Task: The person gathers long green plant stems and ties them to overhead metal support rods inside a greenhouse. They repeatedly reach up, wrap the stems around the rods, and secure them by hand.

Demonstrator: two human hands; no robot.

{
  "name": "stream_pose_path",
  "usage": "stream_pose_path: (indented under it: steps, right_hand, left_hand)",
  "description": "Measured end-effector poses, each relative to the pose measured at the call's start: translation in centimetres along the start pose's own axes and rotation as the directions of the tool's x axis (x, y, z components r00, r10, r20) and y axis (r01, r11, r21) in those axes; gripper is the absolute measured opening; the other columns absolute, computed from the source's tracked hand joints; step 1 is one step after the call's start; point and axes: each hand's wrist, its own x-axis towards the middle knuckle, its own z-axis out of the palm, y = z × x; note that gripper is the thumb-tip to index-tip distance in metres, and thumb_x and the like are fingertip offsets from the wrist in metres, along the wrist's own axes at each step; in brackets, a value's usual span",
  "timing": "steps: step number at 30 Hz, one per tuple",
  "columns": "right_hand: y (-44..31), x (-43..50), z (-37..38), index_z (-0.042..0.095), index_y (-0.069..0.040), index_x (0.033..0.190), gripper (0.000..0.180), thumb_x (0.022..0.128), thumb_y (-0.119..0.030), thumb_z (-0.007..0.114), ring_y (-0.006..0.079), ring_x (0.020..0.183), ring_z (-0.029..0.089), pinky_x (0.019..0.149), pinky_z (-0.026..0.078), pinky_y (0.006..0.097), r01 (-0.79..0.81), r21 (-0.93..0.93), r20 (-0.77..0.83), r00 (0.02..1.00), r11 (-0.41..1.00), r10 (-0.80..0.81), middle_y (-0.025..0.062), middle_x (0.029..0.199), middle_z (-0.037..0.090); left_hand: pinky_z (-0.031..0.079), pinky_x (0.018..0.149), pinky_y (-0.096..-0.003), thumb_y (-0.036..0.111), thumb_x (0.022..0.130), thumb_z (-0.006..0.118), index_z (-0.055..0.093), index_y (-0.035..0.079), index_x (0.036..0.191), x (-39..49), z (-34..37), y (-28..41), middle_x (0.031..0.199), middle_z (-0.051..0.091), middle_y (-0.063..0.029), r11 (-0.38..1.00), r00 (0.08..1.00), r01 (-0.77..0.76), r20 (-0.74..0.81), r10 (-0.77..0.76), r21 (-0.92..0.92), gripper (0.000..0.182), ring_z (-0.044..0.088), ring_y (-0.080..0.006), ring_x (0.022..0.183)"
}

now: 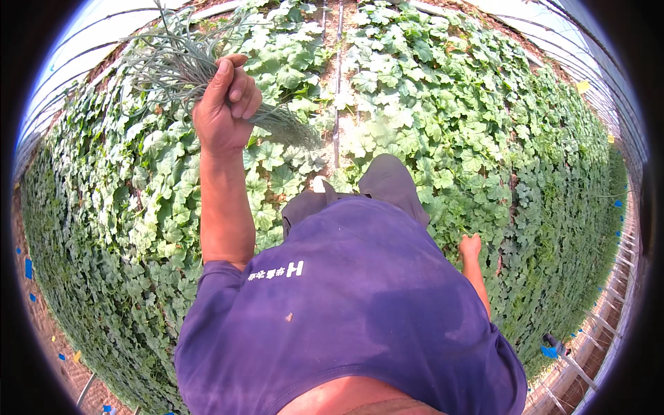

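Observation:
My left hand [228,106] is raised at the upper left, its fingers closed around a bundle of thin grey-green strands [179,65]. The strands fan out to the left of the fist, and a shorter tail comes out on its right side, over the leaves. Whether they are twine or plant stems I cannot tell. My right hand [470,245] hangs low beside my body at the right, small in view, above the leafy vines [441,124]. Its fingers look curled, but whether it holds anything does not show.
Dense broad-leaved vines cover the ground on both sides. A narrow soil strip with a dark irrigation line [337,104] runs ahead between them. Curved greenhouse hoops [570,31] stand along both sides. Blue and yellow cards [583,86] hang near the edges.

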Motion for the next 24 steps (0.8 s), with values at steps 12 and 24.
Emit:
stream_pose_path:
  steps: [12, 24]
  right_hand:
    - [-18.5, -2.6, -2.2, 0.058, 0.007, 0.084, 0.028, 0.084, -0.021, 0.061, 0.0216, 0.048, 0.062, 0.043, 0.048, 0.0344, 0.052, 0.218, 0.577, 0.799, 0.975, -0.172, 0.0166, 0.072, 0.066]
    - [-47.5, -7.8, -16.0, 0.055, 0.005, 0.099, 0.017, 0.089, -0.008, 0.058, 0.0126, 0.072, 0.064, 0.061, 0.049, 0.0254, 0.570, 0.814, -0.103, 0.326, 0.109, -0.940, 0.0087, 0.083, 0.067]
  left_hand:
    - [0.027, 0.042, -0.0200, 0.022, 0.098, 0.044, 0.054, -0.003, 0.103, 2.3, 1.1, 0.2, 0.061, 0.034, 0.0044, 0.994, 1.000, -0.003, -0.019, 0.005, 0.112, 0.027, 0.028, -0.0040, 0.046]
    - [0.026, 0.039, -0.0216, 0.020, 0.090, 0.060, 0.062, 0.000, 0.095, 4.6, 1.4, -4.0, 0.054, 0.039, 0.0040, 0.909, 0.983, 0.173, -0.117, -0.138, 0.380, 0.021, 0.034, -0.0050, 0.043]
